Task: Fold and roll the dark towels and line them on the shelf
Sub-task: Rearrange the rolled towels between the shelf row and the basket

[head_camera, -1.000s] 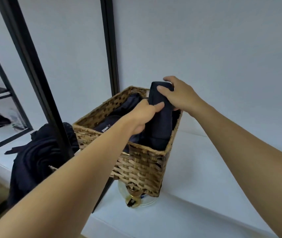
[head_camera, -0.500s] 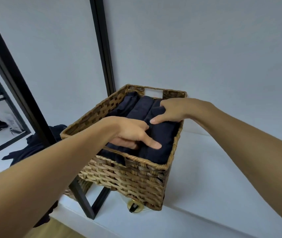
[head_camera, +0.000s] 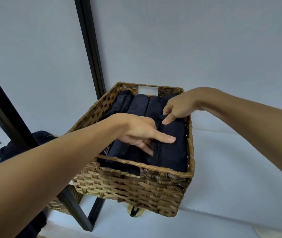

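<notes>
Pale grey wall and a white shelf (head_camera: 222, 169) frame the work, though everything turns on the rightmost towel roll (head_camera: 172, 152), which lies in the wicker basket (head_camera: 136, 186) against its right wall, beside three other dark rolls (head_camera: 136, 107) packed in a row. Both hands are on it. The left hand (head_camera: 136, 131) lies open with fingers spread, index finger flat on top of the roll and the lower fingers tucked into the seam beside it. The right hand (head_camera: 178, 107) presses down further back with its fingertips, fingers loosely curled, gripping nothing that I can see.

This looks like the seating step: the roll is being pushed level with its neighbours. The next move probably calls for releasing gently so the roll does not spring loose, then turning to the loose dark pile (head_camera: 16, 148) at the left, past the black frame post (head_camera: 88, 48), for another towel.
</notes>
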`<state>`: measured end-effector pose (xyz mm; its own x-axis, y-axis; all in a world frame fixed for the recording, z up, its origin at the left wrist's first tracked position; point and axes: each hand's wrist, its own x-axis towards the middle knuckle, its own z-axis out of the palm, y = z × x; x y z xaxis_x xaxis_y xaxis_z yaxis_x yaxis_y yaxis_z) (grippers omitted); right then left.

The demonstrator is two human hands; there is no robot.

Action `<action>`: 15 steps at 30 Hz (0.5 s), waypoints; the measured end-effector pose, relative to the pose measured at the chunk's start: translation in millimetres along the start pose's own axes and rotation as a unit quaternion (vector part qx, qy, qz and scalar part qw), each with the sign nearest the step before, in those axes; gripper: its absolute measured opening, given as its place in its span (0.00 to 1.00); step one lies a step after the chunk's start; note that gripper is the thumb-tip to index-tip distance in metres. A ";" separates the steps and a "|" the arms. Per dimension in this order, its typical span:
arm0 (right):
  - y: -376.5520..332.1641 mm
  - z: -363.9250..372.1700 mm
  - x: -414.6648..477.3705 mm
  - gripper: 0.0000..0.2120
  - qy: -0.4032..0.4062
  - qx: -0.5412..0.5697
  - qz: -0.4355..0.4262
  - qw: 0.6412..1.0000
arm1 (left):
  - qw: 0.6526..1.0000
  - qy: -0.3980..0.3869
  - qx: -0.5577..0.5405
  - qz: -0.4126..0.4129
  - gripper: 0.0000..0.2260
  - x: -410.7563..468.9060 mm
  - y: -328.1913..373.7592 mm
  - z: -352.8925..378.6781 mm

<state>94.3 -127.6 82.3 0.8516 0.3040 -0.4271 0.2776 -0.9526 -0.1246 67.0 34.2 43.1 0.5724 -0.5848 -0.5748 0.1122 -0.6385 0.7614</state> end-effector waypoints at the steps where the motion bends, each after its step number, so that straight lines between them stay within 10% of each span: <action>1: -1.7 2.1 0.6 0.12 -0.008 -0.008 0.003 1.000 | 1.000 -0.007 -0.021 0.007 0.15 -0.3 -1.1 -1.3; 8: -7.6 12.6 2.9 0.12 -0.064 -0.066 0.033 0.995 | 0.995 0.054 -0.067 0.056 0.18 9.3 -4.6 7.8; 15: -15.9 23.6 17.7 0.14 -0.009 -0.150 0.051 0.987 | 0.897 0.237 0.342 0.150 0.28 18.0 -10.4 14.3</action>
<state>94.5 -107.4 55.6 0.8744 0.2036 -0.4403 0.3122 -0.9309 0.1895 64.5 23.1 20.6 0.7919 -0.6078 -0.0594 -0.5372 -0.7396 0.4055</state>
